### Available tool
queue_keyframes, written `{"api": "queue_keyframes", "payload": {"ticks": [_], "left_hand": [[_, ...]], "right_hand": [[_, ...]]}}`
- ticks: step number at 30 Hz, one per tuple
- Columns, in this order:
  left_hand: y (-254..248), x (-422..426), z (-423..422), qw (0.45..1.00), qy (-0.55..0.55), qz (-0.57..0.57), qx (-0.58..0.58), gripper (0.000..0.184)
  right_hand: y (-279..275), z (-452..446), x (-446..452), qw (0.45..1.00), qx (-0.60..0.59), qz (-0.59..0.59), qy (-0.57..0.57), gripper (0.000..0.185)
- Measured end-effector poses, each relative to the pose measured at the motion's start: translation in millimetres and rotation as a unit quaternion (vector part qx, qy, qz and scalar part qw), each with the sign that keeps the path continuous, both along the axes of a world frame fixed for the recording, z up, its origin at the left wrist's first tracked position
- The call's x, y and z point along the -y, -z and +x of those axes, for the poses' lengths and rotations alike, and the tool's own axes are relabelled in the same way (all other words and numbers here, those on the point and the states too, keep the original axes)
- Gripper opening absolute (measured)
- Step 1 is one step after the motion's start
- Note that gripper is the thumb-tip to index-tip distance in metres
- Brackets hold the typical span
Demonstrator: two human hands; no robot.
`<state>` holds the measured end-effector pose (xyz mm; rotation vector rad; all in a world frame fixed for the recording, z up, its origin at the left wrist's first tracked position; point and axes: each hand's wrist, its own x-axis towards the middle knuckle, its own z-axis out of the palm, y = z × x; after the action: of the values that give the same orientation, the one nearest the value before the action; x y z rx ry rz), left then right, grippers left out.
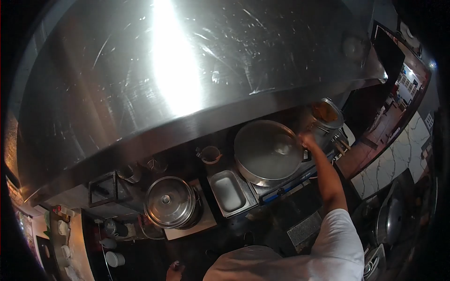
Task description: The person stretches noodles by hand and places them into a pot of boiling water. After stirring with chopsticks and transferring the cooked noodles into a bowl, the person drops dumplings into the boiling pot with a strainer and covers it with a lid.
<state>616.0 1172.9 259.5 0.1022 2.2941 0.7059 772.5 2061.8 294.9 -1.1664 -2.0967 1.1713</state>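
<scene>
1. Presently, the right hand (pixel 307 139) is at the right rim of the large open pot (pixel 267 152), beside its dark handle. The fingers look bent, but I cannot tell how far, or if they hold something.
2. The large pot stands upright on the cooker (pixel 287 188); its inside looks pale and hazy.
3. The left hand (pixel 175 271) is low in the view, well apart from the pot; its opening and its hold I cannot tell.
4. Just left of the pot is the metal tray (pixel 228 191); farther left, the lidded pot (pixel 169 201).
5. Beyond the right hand is the container with orange-brown contents (pixel 327 114).
</scene>
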Motion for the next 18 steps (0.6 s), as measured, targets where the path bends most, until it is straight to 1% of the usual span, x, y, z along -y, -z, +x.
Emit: {"api": "queue_keyframes", "payload": {"ticks": [1,3,6,7,9,10,13,15,18], "left_hand": [[-7,-4,-2,1.0,0.014,-0.006,-0.011,0.054],[6,0,-7,0.999,0.036,0.006,-0.032,0.054],[11,1,-9,0.997,0.055,0.003,-0.054,0.053],[12,1,-9,0.996,0.06,-0.002,-0.058,0.052],[27,9,-9,0.998,0.039,0.047,-0.035,0.052],[26,9,-8,0.997,0.028,0.071,-0.024,0.052],[17,6,6,0.998,0.016,0.038,-0.058,0.041],[23,15,6,0.997,0.015,0.049,-0.056,0.04],[48,33,4,0.994,-0.015,0.108,-0.027,0.041]], "right_hand": [[16,-17,-14,0.999,-0.033,-0.04,0.003,0.024],[42,-43,-36,0.988,-0.097,-0.12,0.008,0.023],[15,-88,20,0.972,-0.125,-0.193,0.051,0.02],[4,-99,43,0.975,-0.12,-0.175,0.063,0.019],[-19,-113,87,0.98,-0.108,-0.139,0.088,0.018],[-19,-115,97,0.981,-0.101,-0.152,0.065,0.017],[-24,-111,127,0.98,-0.084,-0.178,0.004,0.017],[-29,-99,146,0.98,-0.082,-0.182,-0.027,0.016],[-45,-80,189,0.989,-0.097,-0.115,-0.001,0.015]]}}
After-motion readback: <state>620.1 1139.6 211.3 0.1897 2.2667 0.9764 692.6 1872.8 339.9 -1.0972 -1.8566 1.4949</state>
